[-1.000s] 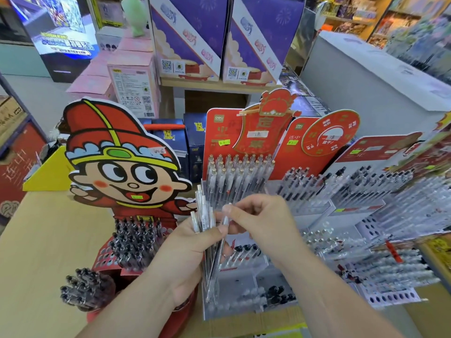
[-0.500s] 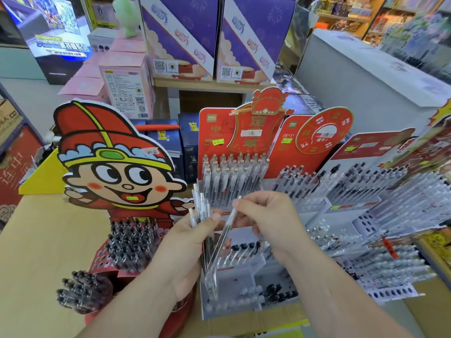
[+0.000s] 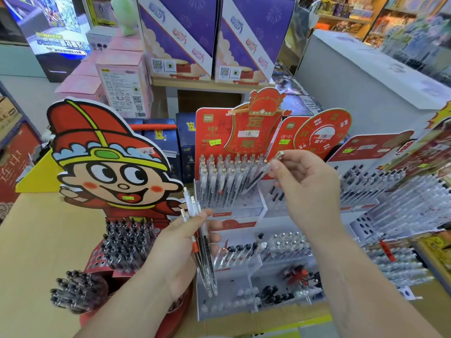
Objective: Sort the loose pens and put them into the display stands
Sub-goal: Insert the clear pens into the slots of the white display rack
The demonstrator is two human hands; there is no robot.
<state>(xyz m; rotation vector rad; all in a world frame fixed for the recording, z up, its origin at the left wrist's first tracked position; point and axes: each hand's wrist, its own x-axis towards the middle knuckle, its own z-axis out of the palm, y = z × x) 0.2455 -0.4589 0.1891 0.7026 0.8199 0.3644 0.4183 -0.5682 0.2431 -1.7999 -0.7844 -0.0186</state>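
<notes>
Presently, item one: our right fingertips pinch a single clear pen near its upper end. The pen slants down and left, its lower end over the gold-topped rows of the red-backed display stand; we cannot tell whether it sits in a slot. The right hand is raised above the lower tiers.

Item two: our left thumb and curled fingers grip a bundle of clear pens, held roughly upright in the left hand.

Item three: a cartoon-figure stand of black pens stands just left, on the tan table.
</notes>
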